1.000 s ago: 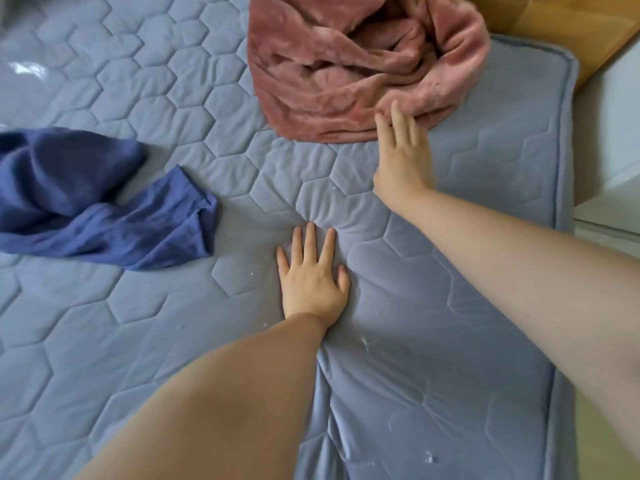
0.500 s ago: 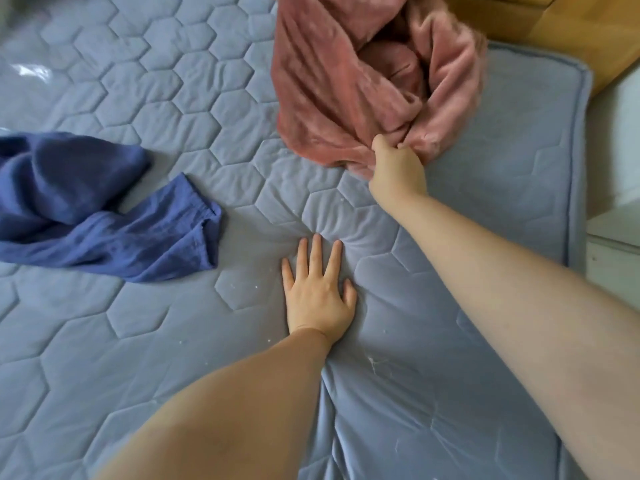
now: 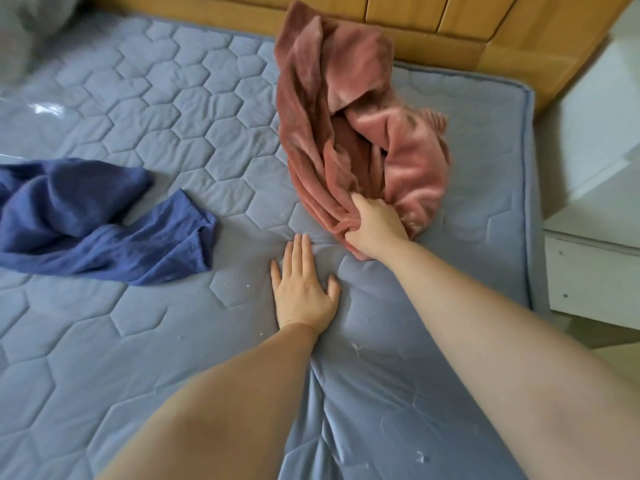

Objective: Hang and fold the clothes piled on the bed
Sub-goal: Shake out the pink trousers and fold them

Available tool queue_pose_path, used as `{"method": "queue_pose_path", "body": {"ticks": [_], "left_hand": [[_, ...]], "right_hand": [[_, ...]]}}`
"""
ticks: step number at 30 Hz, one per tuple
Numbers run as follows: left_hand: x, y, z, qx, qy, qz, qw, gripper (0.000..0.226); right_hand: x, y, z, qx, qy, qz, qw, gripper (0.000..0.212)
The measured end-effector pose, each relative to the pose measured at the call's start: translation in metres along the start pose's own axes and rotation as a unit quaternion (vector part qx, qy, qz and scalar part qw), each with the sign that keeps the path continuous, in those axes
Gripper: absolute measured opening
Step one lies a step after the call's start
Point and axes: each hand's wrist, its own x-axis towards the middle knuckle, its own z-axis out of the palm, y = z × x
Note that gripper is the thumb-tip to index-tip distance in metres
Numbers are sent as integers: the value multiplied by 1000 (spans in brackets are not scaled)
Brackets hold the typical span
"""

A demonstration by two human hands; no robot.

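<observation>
where wooden headboard (image 3: 433,26) meets wall — grey quilted mattress (image 3: 138,341)

Bare quilted mattress (image 3: 145,341) lies open between blue garment (image 3: 104,220) and pink garment (image 3: 346,133).

Text: we read none | labels, brands: we read none | numbers, signs: we read none | view: head camera

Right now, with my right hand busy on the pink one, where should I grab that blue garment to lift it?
Probably take the blue garment by its flat near corner, by the open hem closest to the left hand. That end lies spread thin on the mattress, so fingers coming in from the right can pinch one layer; the far left end is bunched.
</observation>
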Motion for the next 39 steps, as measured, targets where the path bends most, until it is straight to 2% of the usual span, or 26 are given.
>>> {"method": "queue_pose_path", "body": {"ticks": [2, 5, 7, 8, 9, 10, 11, 12, 14, 15, 16, 17, 19, 20, 21, 23, 24, 27, 30, 31, 34, 36, 37, 39], "left_hand": [[-2, 0, -3, -36, 5, 2, 999, 83], [-4, 1, -13, -177, 17, -34, 983, 80], [4, 0, -28, -282, -17, -107, 953, 70], [11, -2, -36, -346, -45, -152, 925, 64], [16, -2, -47, -438, -71, -189, 876, 62], [17, -3, -57, -523, -91, -205, 822, 64], [15, -4, -63, -564, -87, -204, 795, 67], [7, 0, -69, -556, -67, -192, 806, 70], [-7, 14, -82, -436, 66, -162, 883, 77], [-13, 23, -89, -366, 139, -140, 909, 80], [-16, 37, -98, -293, 185, -92, 933, 82], [-15, 50, -104, -218, 199, -14, 955, 81], [-11, 81, -110, -66, 136, 178, 972, 79], [-10, 94, -108, -7, 72, 250, 965, 81], [-9, 105, -105, 32, -20, 280, 959, 85], [-5, 115, -98, 62, -221, 219, 948, 104], [-2, 115, -94, 86, -278, 187, 938, 112], [-2, 113, -89, 179, -303, 181, 918, 119], [-3, 117, -91, 186, -260, 184, 930, 103], [-3, 117, -92, 184, -255, 174, 933, 94], [-8, 114, -88, 154, -279, 167, 933, 51], [-17, 115, -88, 146, -312, 160, 925, 38], [-20, 117, -89, 145, -340, 148, 917, 37], [-26, 122, -96, 146, -412, 128, 890, 37]], "right_hand": [[-13, -2, 0, 32, 15, 17, 999, 34], [-46, 2, 3, 57, 3, 26, 998, 27], [-76, 10, 2, 52, -18, 21, 998, 29], [-91, 13, 1, 44, -30, 16, 998, 30], [-107, 16, 0, 39, -43, 15, 998, 30], [-123, 17, -2, 39, -53, 19, 998, 27], [-137, 17, -4, 40, -65, 23, 997, 23], [-151, 16, -7, 34, -83, 29, 996, 21], [-175, 13, -15, 18, -130, 46, 990, 20], [-185, 11, -19, 14, -158, 54, 986, 23], [-195, 9, -22, 9, -190, 57, 980, 28], [-203, 7, -25, 2, -223, 52, 973, 32], [-217, 6, -29, -2, -278, 42, 960, 27], [-222, 7, -31, 1, -295, 40, 955, 21], [-227, 8, -34, 2, -302, 38, 952, 18], [-236, 11, -42, 12, -292, 34, 956, 23], [-237, 14, -46, 19, -281, 32, 959, 23], [-239, 22, -59, 34, -278, 21, 960, 7], [-234, 33, -69, 103, -244, 57, 963, 23], [-232, 37, -71, 139, -200, 70, 967, 24], [-227, 53, -73, 192, 17, 123, 974, 21], [-222, 66, -73, 140, 105, 146, 974, 40], [-220, 72, -72, 117, 114, 155, 974, 54], [-217, 80, -70, 87, 73, 166, 980, 82]]}}
